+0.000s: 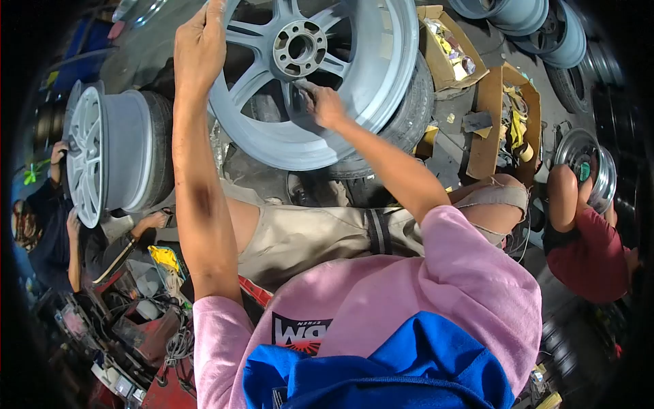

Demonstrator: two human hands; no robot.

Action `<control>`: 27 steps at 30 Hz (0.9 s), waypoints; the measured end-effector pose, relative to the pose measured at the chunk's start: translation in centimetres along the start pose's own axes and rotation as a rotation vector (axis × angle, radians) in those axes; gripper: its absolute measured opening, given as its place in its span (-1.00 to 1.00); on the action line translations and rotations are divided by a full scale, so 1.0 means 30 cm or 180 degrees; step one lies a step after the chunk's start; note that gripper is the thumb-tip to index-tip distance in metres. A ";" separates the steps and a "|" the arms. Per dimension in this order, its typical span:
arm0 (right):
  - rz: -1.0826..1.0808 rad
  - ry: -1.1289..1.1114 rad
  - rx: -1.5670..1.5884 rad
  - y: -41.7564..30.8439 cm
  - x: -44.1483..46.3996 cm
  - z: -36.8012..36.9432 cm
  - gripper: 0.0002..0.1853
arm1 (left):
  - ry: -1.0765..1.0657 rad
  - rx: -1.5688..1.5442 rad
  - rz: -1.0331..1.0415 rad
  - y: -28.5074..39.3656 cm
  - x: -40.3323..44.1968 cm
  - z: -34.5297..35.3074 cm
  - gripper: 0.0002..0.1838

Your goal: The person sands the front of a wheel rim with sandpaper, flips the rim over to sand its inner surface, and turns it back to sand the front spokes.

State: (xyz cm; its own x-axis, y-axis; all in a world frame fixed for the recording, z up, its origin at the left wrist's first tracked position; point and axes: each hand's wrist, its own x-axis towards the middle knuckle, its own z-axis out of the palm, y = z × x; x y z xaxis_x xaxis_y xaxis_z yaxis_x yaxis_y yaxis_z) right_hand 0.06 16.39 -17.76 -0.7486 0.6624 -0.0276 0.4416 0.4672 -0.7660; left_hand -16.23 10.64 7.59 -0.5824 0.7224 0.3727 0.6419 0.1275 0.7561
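Note:
A light grey alloy wheel point(387, 88) with several spokes is tilted in front of my knees, over a black tyre point(417, 112). My left hand point(199, 51) is closed on the wheel's upper left edge; its fingertips run to the top of the view. Near the hub point(300, 48), my right hand point(323, 105) presses at a spoke with bent fingers. Something small and grey is pinched there, too blurred to name. The hub face shows bare metal with several bolt holes.
Cardboard boxes point(477, 150) with scraps stand at the right. A person point(51, 232) at the left holds another alloy wheel point(87, 157); a person in red point(593, 255) sits at the right by a shiny rim point(605, 178). Cables and tools point(146, 307) lie lower left.

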 end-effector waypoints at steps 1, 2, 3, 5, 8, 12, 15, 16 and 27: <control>0.0031 0.0162 0.0189 0.005 0.004 0.046 -0.68 | 0.0089 -0.0124 0.0019 0.009 -0.006 0.005 -0.55; 0.0070 0.0316 0.0370 0.018 0.003 0.085 -0.69 | 0.0087 -0.0117 0.0010 0.011 -0.004 0.001 -0.55; 0.0072 0.0301 0.0366 0.038 0.004 0.111 -0.69 | 0.0063 0.0027 0.0050 0.011 0.000 -0.004 -0.55; -0.0038 -0.0473 -0.0424 0.083 0.010 0.154 -0.71 | 0.0015 0.0168 0.0105 0.009 0.002 0.006 -0.54; -0.0150 -0.0913 -0.0884 0.130 0.033 0.152 -0.76 | 0.0143 -0.0296 0.0400 0.003 -0.006 0.021 -0.54; -0.0495 -0.1844 -0.1280 0.108 0.048 0.067 -0.69 | 0.0076 -0.0160 0.0196 0.026 -0.009 0.008 -0.56; 0.0596 -0.2423 0.0329 0.098 0.038 -0.075 -0.65 | 0.0047 0.0040 0.0073 -0.010 0.003 -0.009 -0.57; 0.0834 -0.2341 0.0673 0.154 0.031 -0.025 -0.64 | -0.0072 0.0226 -0.0156 -0.017 0.000 -0.012 -0.58; 0.2090 0.0633 0.0700 -0.168 0.070 0.210 -0.69 | 0.0190 0.0057 -0.0241 -0.016 -0.005 0.005 -0.41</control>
State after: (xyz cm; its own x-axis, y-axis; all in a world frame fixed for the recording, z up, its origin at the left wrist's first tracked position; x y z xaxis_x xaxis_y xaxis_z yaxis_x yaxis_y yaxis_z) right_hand -6.84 11.75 -18.01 -0.2493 0.8699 -0.4255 0.6442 -0.1790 -0.7436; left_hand -16.36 10.57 7.09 -0.6579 0.6686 0.3467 0.6035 0.1927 0.7737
